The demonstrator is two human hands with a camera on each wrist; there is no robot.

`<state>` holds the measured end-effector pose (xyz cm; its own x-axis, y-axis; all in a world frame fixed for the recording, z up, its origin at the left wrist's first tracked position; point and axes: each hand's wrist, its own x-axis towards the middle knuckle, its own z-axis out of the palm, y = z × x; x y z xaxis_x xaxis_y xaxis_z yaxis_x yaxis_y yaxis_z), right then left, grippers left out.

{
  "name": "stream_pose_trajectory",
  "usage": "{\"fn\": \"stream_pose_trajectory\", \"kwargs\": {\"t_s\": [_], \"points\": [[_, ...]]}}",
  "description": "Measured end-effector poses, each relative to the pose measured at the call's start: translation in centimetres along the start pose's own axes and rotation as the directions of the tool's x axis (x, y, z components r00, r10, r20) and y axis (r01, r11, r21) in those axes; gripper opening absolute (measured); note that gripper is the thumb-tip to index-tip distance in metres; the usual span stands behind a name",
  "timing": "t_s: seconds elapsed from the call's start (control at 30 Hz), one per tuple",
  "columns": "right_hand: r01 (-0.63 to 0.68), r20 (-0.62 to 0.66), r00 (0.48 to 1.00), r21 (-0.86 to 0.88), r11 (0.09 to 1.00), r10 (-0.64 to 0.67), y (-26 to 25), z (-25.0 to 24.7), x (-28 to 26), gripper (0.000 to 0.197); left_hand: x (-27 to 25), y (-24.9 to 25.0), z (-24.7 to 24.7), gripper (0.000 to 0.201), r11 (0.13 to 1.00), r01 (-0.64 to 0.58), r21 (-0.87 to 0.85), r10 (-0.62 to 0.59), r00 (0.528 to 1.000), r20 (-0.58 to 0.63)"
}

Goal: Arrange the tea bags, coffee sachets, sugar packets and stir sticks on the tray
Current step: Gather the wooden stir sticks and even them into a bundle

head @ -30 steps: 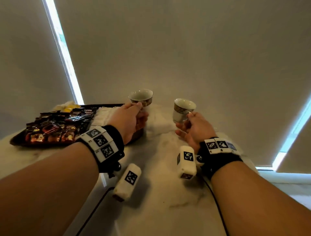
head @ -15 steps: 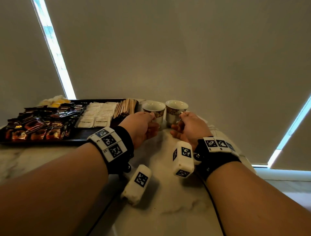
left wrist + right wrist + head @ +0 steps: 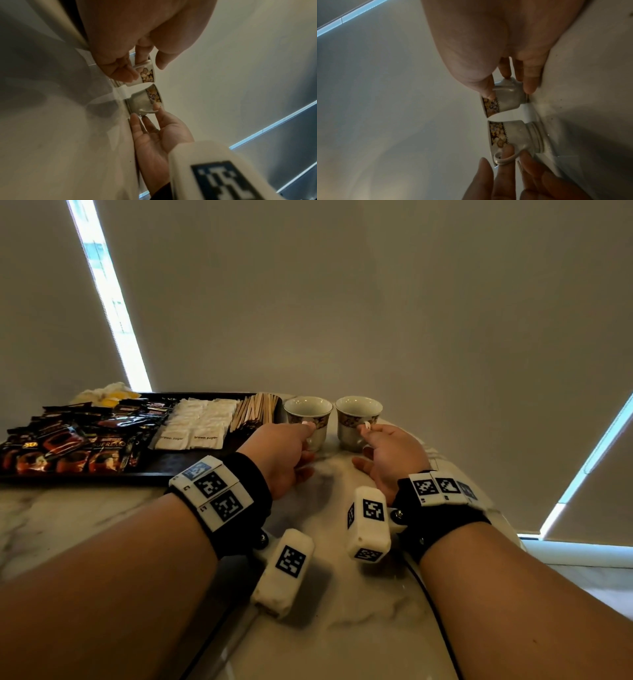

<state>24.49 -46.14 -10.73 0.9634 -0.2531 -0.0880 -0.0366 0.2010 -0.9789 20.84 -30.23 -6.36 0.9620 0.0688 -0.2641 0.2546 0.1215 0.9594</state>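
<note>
Head view is showing both cups coming down from the air a second ago onto the marble table (image 3: 342,628), just right of the tray (image 3: 85,475), where the coffee sachets (image 3: 65,443), sugar packets (image 3: 202,419) and stir sticks (image 3: 253,409) are already lying in rows, so the arranging looks finished. Left-wrist view is showing the left hand (image 3: 123,56) pinching the left cup (image 3: 145,73) by its handle. Right-wrist view is showing the right hand (image 3: 513,56) loosening round the right cup (image 3: 505,97), thumb and fingertips only touching it.
</note>
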Motion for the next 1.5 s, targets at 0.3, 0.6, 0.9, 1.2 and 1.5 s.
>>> {"fn": "stream_pose_trajectory", "kwargs": {"t_s": [0.3, 0.6, 0.9, 1.2, 1.5], "points": [[0.016, -0.031, 0.999, -0.032, 0.999, -0.017, 0.0, -0.3, 0.0, 0.009, -1.7, 0.2, 0.4, 0.013, 0.996, -0.037, 0.087, 0.032, 0.998, 0.052], [0.022, -0.02, 1.0, -0.012, 1.0, -0.022, 0.1, -0.3, 0.0, 0.006, -1.9, 0.3, 0.1, 0.025, 0.996, -0.053, 0.066, 0.048, 0.997, 0.068], [0.006, 0.016, 1.0, -0.017, 1.0, -0.006, 0.0, -0.5, 0.0, 0.01, -1.7, 0.2, -0.2, 0.048, 0.998, -0.061, 0.027, 0.058, 0.992, 0.108], [0.018, 0.029, 0.999, -0.026, 0.999, -0.017, 0.0, -0.3, 0.2, 0.01, -1.1, 0.0, -0.3, 0.04, 0.996, -0.075, 0.045, 0.069, 0.989, 0.128], [0.012, 0.026, 1.0, -0.036, 0.999, -0.011, 0.0, -0.4, 0.2, 0.008, -0.9, 0.2, -0.8, 0.015, 0.992, -0.077, 0.105, 0.062, 0.989, 0.135]]}}
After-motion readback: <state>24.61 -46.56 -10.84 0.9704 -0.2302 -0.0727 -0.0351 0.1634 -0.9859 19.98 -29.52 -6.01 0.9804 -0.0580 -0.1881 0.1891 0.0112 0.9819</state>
